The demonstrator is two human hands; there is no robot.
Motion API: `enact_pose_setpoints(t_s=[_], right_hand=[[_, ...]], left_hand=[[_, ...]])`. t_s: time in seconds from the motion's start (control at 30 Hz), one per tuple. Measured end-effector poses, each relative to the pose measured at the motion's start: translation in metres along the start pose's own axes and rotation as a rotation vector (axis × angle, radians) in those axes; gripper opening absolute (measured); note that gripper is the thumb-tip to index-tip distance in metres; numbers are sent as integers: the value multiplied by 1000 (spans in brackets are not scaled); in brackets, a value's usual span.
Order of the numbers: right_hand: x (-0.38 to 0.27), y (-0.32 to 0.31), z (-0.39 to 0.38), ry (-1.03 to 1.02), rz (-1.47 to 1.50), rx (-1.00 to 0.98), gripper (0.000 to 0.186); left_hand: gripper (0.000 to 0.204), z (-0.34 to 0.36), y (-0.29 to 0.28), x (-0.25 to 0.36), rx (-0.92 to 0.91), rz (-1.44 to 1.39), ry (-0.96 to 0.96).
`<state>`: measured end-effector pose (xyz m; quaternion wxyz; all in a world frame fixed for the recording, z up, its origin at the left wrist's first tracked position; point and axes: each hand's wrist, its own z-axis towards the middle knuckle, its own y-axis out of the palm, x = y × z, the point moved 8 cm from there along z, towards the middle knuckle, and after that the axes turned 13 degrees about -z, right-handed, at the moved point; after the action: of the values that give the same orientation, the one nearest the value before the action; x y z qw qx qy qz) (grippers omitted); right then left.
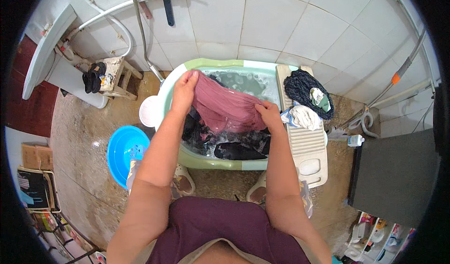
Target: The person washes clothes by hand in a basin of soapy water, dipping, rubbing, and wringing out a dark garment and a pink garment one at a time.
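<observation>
Dark clothes (236, 150) — half under suds

The pink garment (225, 107) is hanging over a pale green tub (206, 160), beside a white washboard (307, 147) and a blue basin (123, 149).

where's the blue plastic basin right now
In the head view the blue basin sits on the wet floor to the person's left, just beyond the left forearm and beside the green wash tub.
</observation>
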<state>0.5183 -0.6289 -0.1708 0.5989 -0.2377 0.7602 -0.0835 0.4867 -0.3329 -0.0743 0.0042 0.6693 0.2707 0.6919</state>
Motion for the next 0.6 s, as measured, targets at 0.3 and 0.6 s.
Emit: enact_pose_setpoints(t_s=[0.3,0.6], right_hand=[[-31,31,-19,45,-235,-343,54],[-2,133,17,-77,287,-293,50]], left_hand=[[22,-12,78,109,-280,246,40],[21,-45,163,151,-496,296,0]])
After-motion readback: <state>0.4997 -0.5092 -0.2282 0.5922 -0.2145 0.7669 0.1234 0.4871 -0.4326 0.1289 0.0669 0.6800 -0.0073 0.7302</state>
